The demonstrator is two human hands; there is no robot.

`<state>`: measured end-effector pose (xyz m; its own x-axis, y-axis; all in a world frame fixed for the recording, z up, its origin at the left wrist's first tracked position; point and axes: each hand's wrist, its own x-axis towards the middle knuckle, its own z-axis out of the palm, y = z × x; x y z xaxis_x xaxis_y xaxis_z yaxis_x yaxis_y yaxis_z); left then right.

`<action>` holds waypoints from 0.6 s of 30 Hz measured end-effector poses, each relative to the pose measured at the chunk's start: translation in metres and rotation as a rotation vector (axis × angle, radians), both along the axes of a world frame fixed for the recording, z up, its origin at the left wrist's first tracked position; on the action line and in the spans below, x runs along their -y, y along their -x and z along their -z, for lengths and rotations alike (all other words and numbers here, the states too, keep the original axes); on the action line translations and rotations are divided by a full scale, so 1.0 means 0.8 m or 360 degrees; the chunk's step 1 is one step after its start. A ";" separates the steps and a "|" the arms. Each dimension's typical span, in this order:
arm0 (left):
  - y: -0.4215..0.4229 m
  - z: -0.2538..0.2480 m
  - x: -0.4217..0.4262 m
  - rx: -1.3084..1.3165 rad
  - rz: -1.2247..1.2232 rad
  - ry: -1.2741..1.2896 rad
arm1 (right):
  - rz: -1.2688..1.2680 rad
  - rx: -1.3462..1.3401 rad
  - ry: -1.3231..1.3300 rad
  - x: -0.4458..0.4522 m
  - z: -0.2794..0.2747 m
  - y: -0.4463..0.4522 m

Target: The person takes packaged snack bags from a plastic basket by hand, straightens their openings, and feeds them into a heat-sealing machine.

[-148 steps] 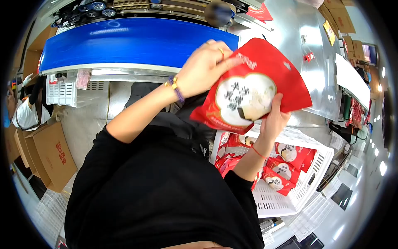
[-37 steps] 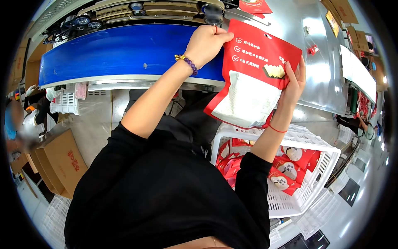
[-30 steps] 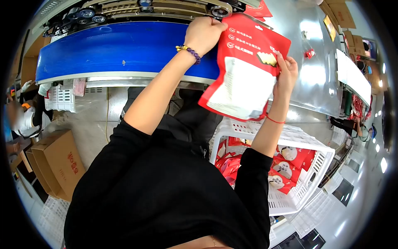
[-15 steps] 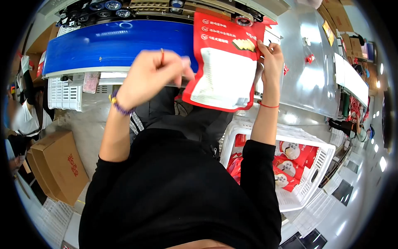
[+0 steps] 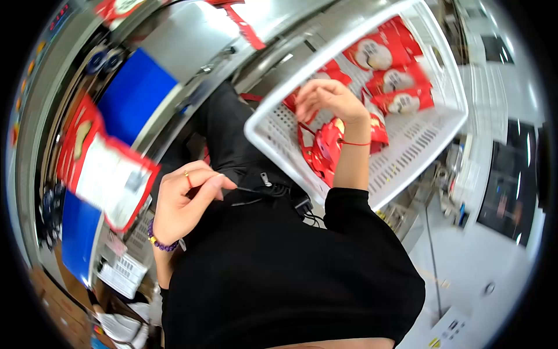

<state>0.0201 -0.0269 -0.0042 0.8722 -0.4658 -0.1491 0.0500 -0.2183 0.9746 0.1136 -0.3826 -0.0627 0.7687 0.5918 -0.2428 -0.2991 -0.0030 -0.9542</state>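
Note:
My left hand [image 5: 189,200], with a purple bead bracelet, is in front of my body over my dark trousers. Its thumb and forefinger are pressed together, and I cannot make out anything between them. My right hand [image 5: 331,103], with a red string on the wrist, hovers over a white plastic crate [image 5: 415,136]. Its fingers are loosely bent and hold nothing. Under and around it in the crate lie several red pouches [image 5: 381,55]. A large red and white pouch [image 5: 110,180] lies across the blue conveyor belt [image 5: 136,93], apart from both hands.
Along the left runs the machine frame with rollers [image 5: 104,58]. A metal table [image 5: 192,41] continues beyond the belt, with red packaging [image 5: 247,26] on it. Below the belt stands a small white basket [image 5: 123,273]. Cardboard [image 5: 58,302] and another person's white clothing [image 5: 122,328] are at lower left.
My view has swung right toward the crate. My right hand has let go of the large red and white pouch, which stays at the belt, and has moved over the crate.

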 end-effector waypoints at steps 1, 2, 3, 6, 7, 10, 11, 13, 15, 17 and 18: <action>-0.009 0.001 0.012 -0.0010 0.0069 0.0001 | 0.0248 -0.0057 0.0105 0.044 0.015 0.012; -0.018 0.001 0.022 -0.0084 0.0092 -0.0072 | 0.0605 0.0001 0.0262 0.086 0.037 0.016; -0.024 0.001 0.031 -0.0160 0.0098 -0.0150 | 0.1019 -0.0041 0.0504 0.113 0.046 0.017; -0.035 0.012 0.053 -0.0144 0.0126 -0.0174 | 0.1815 -0.0077 0.0654 0.227 0.123 0.014; -0.037 0.014 0.060 -0.0178 0.0085 -0.0166 | 0.1809 -0.0105 0.0684 0.257 0.152 0.014; -0.046 0.017 0.068 -0.0306 0.0045 -0.0223 | 0.1638 -0.0555 0.0646 0.278 0.239 -0.004; -0.047 0.018 0.070 -0.0359 0.0004 -0.0229 | 0.1724 -0.0741 0.0700 0.267 0.271 -0.018; -0.048 0.024 0.071 -0.0387 -0.0047 -0.0244 | 0.2059 -0.0777 0.1020 0.225 0.290 -0.045; -0.043 0.027 0.067 -0.0411 -0.0095 -0.0266 | 0.2049 -0.0765 0.1198 0.256 0.380 -0.062; -0.043 0.029 0.060 -0.0393 -0.0115 -0.0266 | 0.2149 -0.0273 0.0839 0.236 0.368 -0.063; -0.045 0.028 0.056 -0.0389 -0.0125 -0.0270 | 0.2129 -0.0364 0.0526 0.231 0.367 -0.066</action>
<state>0.0558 -0.0720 -0.0269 0.8331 -0.3489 -0.4292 0.3019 -0.3633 0.8814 0.1666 -0.5672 -0.3562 0.6231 -0.6593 -0.4208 -0.4012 0.1924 -0.8956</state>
